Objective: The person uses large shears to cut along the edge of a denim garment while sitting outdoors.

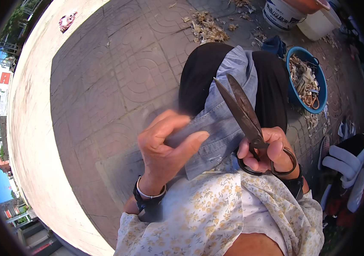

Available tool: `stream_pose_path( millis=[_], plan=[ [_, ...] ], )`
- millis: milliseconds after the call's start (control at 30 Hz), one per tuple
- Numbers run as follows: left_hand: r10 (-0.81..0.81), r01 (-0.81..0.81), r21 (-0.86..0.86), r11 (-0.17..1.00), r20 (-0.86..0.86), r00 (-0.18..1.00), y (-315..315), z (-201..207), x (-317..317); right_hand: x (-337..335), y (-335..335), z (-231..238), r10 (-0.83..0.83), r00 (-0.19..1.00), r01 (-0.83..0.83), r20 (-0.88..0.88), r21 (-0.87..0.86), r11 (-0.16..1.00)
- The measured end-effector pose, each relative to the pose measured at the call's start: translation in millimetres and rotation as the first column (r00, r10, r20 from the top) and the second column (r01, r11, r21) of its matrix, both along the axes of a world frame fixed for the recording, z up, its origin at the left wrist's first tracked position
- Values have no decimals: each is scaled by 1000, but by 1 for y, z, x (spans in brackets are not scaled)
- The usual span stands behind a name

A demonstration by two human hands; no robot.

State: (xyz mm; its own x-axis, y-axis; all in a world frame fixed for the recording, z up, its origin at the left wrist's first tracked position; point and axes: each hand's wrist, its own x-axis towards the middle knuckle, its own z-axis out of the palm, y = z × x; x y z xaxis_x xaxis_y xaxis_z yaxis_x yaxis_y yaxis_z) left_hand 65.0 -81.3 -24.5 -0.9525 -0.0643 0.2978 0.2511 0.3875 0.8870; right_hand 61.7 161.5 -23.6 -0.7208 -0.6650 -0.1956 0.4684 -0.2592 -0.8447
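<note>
My right hand [271, 149] grips dark, worn scissors [247, 114], with its fingers in the handle loops. The blades point up and away from me, slightly apart. To their left, my left hand [165, 143] is raised over my lap and partly blurred. Its thumb and forefinger are apart with nothing visible between them; the other fingers are mostly hidden. A faded blue denim cloth [220, 121] lies across my lap, over black trousers [203, 64], beneath both hands.
On the right, a blue basin [324, 85] holds dry husk-like scraps, a glove and an orange-handled tool. White buckets [276, 17] stand at the far right. Dry scraps [207, 27] lie on the patterned paving [122, 72]. Another person's shoe [325, 147] shows at the right edge.
</note>
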Motion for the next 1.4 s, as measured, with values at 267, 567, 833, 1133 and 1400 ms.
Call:
stream_pose_path(
  millis=[267,567,833,1133,1400],
  plan=[
    [16,-16,-20,1000,-11,1000,0,-1,-3,5,9,-8,152,986,-149,71,-54,987],
    [48,-54,-66,996,-91,995,0,-4,-2,11,9,-6,194,977,-190,89,-44,981],
    [36,-79,-194,978,-217,975,0,-3,-3,10,8,-4,199,975,-198,101,-17,980],
    [84,-115,-148,982,-197,977,3,-1,-6,12,-9,-11,111,994,-111,-13,3,994],
    [-39,39,-82,996,6,999,18,-7,6,10,-20,-6,-263,953,267,-150,6,964]
  ],
)
